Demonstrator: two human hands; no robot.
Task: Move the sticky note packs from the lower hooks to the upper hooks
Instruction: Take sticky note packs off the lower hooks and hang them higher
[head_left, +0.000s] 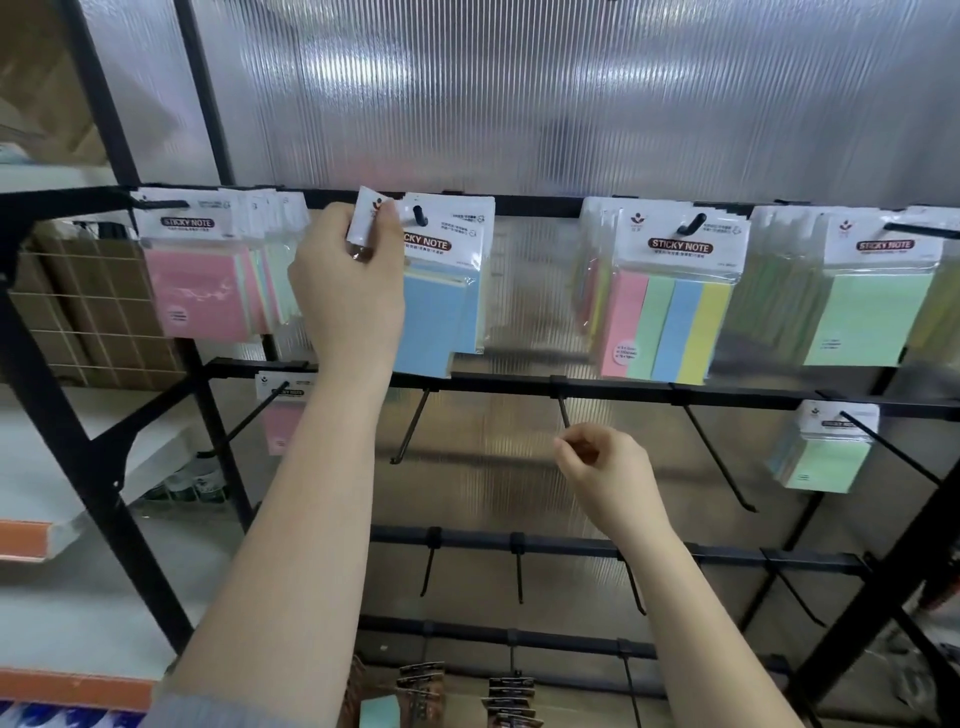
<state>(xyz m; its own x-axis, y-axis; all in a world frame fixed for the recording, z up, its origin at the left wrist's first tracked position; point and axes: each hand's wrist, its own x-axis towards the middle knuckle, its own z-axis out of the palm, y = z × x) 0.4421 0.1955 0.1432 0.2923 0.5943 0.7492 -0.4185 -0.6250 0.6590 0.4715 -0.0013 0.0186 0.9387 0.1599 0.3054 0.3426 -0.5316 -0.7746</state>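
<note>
Just left of the upper hook (418, 215), my left hand (348, 280) pinches a pack (370, 221); right hand (605, 470), loosely curled and empty, hangs well below.

Both forearms reach up and forward from the bottom of the view, bare to the elbow, with a grey sleeve edge at the left elbow. The left hand (347, 280) is raised high, back toward the camera, wrist straight; its fingers curl and its thumb and fingertips pinch the header of a sticky note pack (370, 221). The right hand (605, 470) sits lower, wrist bent slightly, fingers loosely curled with thumb and forefinger tips nearly together, empty.
</note>
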